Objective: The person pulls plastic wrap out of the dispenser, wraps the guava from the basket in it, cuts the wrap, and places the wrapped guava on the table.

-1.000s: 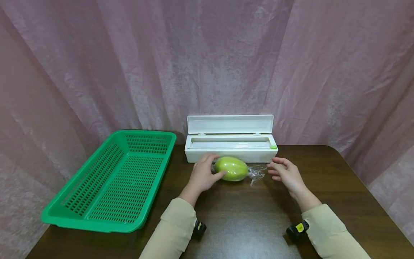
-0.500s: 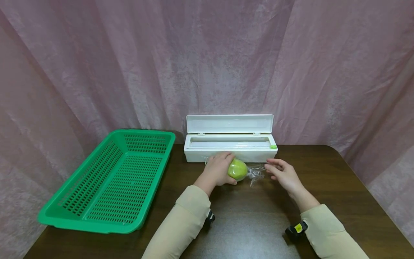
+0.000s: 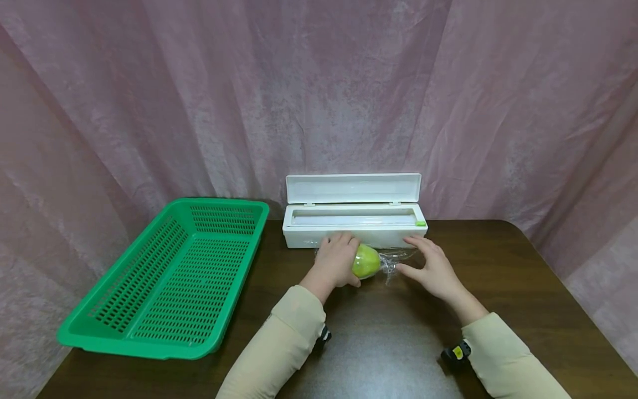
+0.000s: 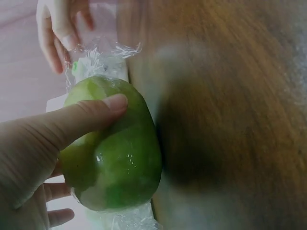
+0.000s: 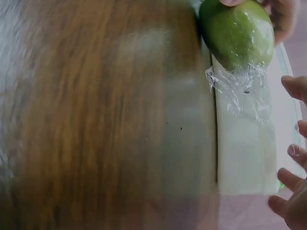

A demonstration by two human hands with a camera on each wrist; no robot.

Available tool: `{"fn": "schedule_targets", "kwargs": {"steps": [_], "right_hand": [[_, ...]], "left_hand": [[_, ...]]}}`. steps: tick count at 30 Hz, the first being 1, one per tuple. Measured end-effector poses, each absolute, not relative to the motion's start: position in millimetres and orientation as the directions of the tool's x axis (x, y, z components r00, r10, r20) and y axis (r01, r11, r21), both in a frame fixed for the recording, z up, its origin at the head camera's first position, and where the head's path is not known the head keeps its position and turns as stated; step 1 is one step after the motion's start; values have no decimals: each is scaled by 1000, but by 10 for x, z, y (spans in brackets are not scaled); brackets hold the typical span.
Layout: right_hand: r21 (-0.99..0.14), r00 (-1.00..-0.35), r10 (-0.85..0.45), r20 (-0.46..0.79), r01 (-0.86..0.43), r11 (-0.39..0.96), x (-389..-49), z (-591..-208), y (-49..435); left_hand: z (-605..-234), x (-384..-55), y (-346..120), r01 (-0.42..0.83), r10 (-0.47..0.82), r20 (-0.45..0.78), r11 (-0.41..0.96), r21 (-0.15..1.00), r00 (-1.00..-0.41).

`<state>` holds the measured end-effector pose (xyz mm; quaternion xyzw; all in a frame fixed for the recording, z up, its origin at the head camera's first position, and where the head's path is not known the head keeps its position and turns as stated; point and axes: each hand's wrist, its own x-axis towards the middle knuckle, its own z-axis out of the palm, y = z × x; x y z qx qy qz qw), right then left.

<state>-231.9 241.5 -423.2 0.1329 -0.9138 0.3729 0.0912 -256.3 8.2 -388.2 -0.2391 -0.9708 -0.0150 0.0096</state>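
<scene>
A smooth green mango (image 3: 366, 263) in clear plastic wrap lies crosswise close to the front of a white box. My left hand (image 3: 335, 263) grips it from the left, thumb along the near side, and covers its left half in the head view. In the left wrist view that thumb presses on the wrapped skin (image 4: 129, 158). Off the mango's right end sticks a crumpled tail of plastic wrap (image 3: 389, 265). Beside this tail my right hand (image 3: 435, 270) hovers with thumb and fingers spread apart, holding nothing; the right wrist view shows a gap between its fingers and the wrap (image 5: 240, 88).
The white wrap dispenser box (image 3: 299, 239) stands at the back with its lid (image 3: 354, 188) raised and a roll inside. To the left sits a green slotted basket (image 3: 139, 348). Brown wooden table (image 3: 384, 343) extends in front; a pink curtain (image 3: 349, 83) hangs behind.
My left hand has slid right over the mango and taken a fuller grip on it. The right hand's fingers and thumb have spread wider near the wrap's tail.
</scene>
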Motion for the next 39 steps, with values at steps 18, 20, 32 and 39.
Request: {"fn": "schedule_targets", "kwargs": {"steps": [18, 20, 32, 39], "right_hand": [[-508, -927, -344, 151, -371, 777, -2393, -4259, 2153], [-532, -927, -344, 148, -368, 763, -2400, -4275, 2144], [-460, -910, -325, 257, -411, 787, -2357, -4292, 2117], [-370, -889, -357, 286, -446, 815, -2331, -4244, 2078]], "left_hand": [[-3923, -2579, 92, 433, 433, 13, 901, 28, -902], [-3930, -2586, 90, 428, 428, 13, 903, 36, -904], [-3920, -2601, 76, 394, 393, 18, 917, 67, -919], [-3870, -2595, 92, 422, 423, -20, 906, 41, -906]]}}
